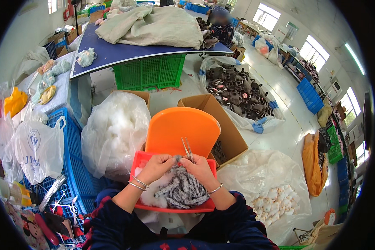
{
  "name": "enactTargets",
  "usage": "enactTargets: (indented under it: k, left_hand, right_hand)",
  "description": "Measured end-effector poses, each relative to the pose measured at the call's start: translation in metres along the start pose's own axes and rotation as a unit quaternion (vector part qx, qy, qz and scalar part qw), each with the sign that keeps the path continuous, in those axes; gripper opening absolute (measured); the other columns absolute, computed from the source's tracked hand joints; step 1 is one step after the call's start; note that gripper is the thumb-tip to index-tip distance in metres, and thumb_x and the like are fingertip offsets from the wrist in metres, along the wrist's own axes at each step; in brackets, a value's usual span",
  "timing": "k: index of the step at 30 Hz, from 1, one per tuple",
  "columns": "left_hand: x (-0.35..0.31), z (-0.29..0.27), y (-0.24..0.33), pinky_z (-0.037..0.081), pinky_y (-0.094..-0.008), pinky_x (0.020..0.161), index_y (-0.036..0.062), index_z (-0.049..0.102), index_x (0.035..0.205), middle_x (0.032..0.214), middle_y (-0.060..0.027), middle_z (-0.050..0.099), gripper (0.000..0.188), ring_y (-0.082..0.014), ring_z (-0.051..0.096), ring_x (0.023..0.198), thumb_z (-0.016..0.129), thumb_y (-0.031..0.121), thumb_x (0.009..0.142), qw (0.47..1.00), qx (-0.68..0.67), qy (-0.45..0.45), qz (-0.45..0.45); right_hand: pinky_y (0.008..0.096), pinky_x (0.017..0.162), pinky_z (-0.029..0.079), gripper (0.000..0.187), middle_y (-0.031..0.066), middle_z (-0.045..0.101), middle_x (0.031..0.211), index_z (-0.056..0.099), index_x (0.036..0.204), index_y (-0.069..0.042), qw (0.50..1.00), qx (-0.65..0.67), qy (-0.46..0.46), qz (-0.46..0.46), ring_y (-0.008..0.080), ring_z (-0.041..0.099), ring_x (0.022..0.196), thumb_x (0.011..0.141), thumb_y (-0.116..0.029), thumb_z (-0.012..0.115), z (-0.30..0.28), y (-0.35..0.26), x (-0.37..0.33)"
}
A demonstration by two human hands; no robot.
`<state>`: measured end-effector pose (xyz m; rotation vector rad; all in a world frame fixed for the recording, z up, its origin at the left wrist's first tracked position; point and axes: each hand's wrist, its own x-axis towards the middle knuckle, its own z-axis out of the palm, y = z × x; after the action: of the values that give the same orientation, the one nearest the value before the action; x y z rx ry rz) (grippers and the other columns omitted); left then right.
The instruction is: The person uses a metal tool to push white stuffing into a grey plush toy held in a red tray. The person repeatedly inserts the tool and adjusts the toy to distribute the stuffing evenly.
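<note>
Both my hands meet above a red plastic tray (212, 166) in front of me. My left hand (157, 167) pinches a small grey fuzzy piece (177, 158) between thumb and fingers. The fingers of my right hand (199, 170) are closed around metal tweezers (186, 146), whose tips point up and away; its thumb also meets the grey piece. In the tray under my hands lie white fluffy stuffing (157, 191) and a heap of grey-and-white mottled fabric strips (182, 187). Whether stuffing is inside the small piece is too small to tell.
An orange chair (183, 129) stands behind the tray, between a clear bag of stuffing (114, 131) and a cardboard box (229, 137). Blue crates (77, 166) with scissors and tools are left; a bag of white pieces (275, 204) lies right. A person (221, 27) sits beyond.
</note>
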<state>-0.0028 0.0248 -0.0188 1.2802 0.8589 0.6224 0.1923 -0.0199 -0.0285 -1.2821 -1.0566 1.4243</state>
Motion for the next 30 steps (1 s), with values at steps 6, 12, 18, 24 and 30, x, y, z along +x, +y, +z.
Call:
enactTargets:
  k: [6, 12, 18, 24, 30]
  left_hand:
    - [0.000, 0.000, 0.001, 0.032, -0.0211, 0.051, 0.0053, 0.061, 0.076, 0.064, 0.0085, 0.047, 0.029, -0.0016, 0.039, 0.057, 0.059, 0.027, 0.095, 1.000, 0.002, -0.007, -0.009]
    - [-0.002, 0.003, 0.003, 0.032, -0.0215, 0.051, 0.0049, 0.061, 0.076, 0.064, 0.0086, 0.047, 0.029, -0.0017, 0.038, 0.057, 0.059, 0.026, 0.095, 1.000, 0.005, 0.006, -0.012]
    - [-0.001, 0.003, 0.001, 0.032, -0.0216, 0.051, 0.0046, 0.061, 0.076, 0.064, 0.0083, 0.047, 0.029, -0.0017, 0.039, 0.058, 0.059, 0.026, 0.095, 1.000, 0.005, 0.001, -0.004]
    - [-0.001, 0.002, 0.001, 0.033, -0.0215, 0.051, 0.0047, 0.060, 0.076, 0.064, 0.0081, 0.048, 0.029, -0.0018, 0.039, 0.058, 0.058, 0.026, 0.095, 1.000, 0.005, 0.001, -0.007]
    - [0.000, 0.001, 0.000, 0.033, -0.0215, 0.051, 0.0044, 0.060, 0.077, 0.065, 0.0080, 0.048, 0.029, -0.0018, 0.039, 0.058, 0.059, 0.026, 0.095, 1.000, 0.003, -0.004, -0.010]
  right_hand:
    - [0.0169, 0.048, 0.029, 0.017, -0.0065, 0.049, 0.068, 0.060, 0.091, -0.002, 0.999, 0.031, 0.007, -0.013, 0.0009, 0.038, 0.054, 0.095, -0.019, 0.061, 0.003, -0.002, -0.001]
    - [0.0175, 0.048, 0.030, 0.016, -0.0052, 0.050, 0.068, 0.059, 0.093, -0.002, 0.999, 0.037, 0.006, -0.007, 0.0016, 0.039, 0.054, 0.095, -0.017, 0.060, 0.003, -0.006, -0.002]
    - [0.0182, 0.048, 0.031, 0.015, -0.0055, 0.050, 0.069, 0.060, 0.093, -0.002, 0.999, 0.043, 0.009, -0.020, 0.0017, 0.040, 0.056, 0.095, -0.017, 0.061, -0.001, 0.005, 0.002]
    - [0.0185, 0.054, 0.036, 0.015, -0.0080, 0.052, 0.073, 0.064, 0.093, -0.005, 0.999, -0.027, -0.026, 0.013, 0.0010, 0.043, 0.062, 0.093, -0.020, 0.064, -0.004, 0.007, 0.001]
    - [0.0183, 0.054, 0.035, 0.016, -0.0083, 0.052, 0.073, 0.064, 0.091, -0.005, 0.999, 0.042, -0.002, -0.002, 0.0009, 0.043, 0.062, 0.092, -0.021, 0.065, -0.003, 0.007, 0.001]
